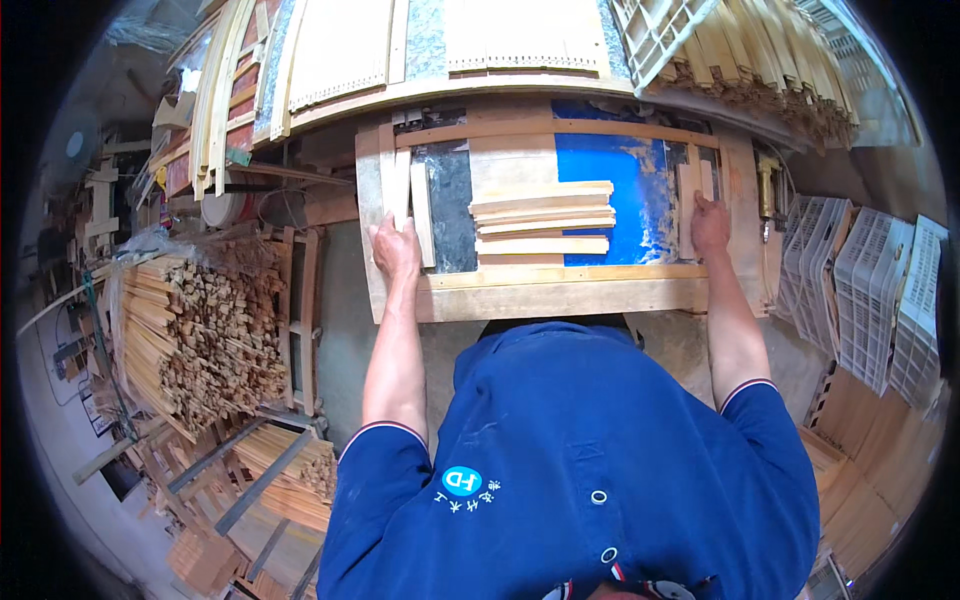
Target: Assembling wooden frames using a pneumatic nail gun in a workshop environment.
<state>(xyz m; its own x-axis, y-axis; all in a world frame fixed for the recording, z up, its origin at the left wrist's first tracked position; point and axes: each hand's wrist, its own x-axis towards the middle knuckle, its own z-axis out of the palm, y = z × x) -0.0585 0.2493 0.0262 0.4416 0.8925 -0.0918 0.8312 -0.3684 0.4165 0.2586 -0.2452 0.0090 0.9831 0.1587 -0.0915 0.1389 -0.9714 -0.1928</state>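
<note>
Workshop bench (560,298): left hand (396,247) grips upright slats (400,185); right hand (710,222) presses flat on end slats (692,190), stacked slats (542,218) between.

I see even, soft daylight over the bench, brightest on the pale slats just ahead of my left hand (397,248) and on the blue sheet (610,180) beside my right hand (710,222). Shadows under both hands are faint and short. No harsh glare. Focus is crisp between the hands; farther out, straight edges bow and detail smears, ending in a black circular rim.
</note>
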